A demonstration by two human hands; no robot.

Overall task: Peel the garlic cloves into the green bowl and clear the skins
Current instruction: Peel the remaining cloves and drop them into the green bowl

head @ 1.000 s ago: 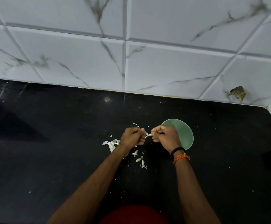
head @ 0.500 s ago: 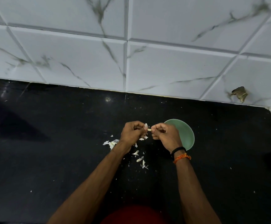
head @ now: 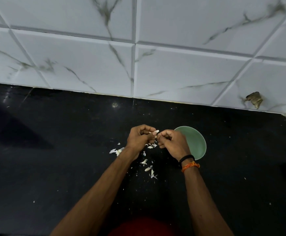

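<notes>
A small white garlic clove (head: 154, 133) is held between my two hands above the black counter. My left hand (head: 139, 137) grips it with curled fingers, and my right hand (head: 172, 142) pinches its other end with fingertips. The green bowl (head: 197, 143) stands just right of my right hand, partly hidden by it; what lies inside it does not show. White garlic skins (head: 148, 167) lie scattered on the counter under and in front of my hands, with another small heap of skins (head: 117, 151) to the left of my left wrist.
The black counter (head: 53, 159) runs to a white marble-look tiled wall (head: 138, 57) at the back. A chipped hole in the tile (head: 254, 99) shows at the right. A wall corner closes the counter at far right.
Both hands have lifted slightly and kept working the clove between the fingertips. A few more bits of skin lie under the hands. The bowl has stayed put.
</notes>
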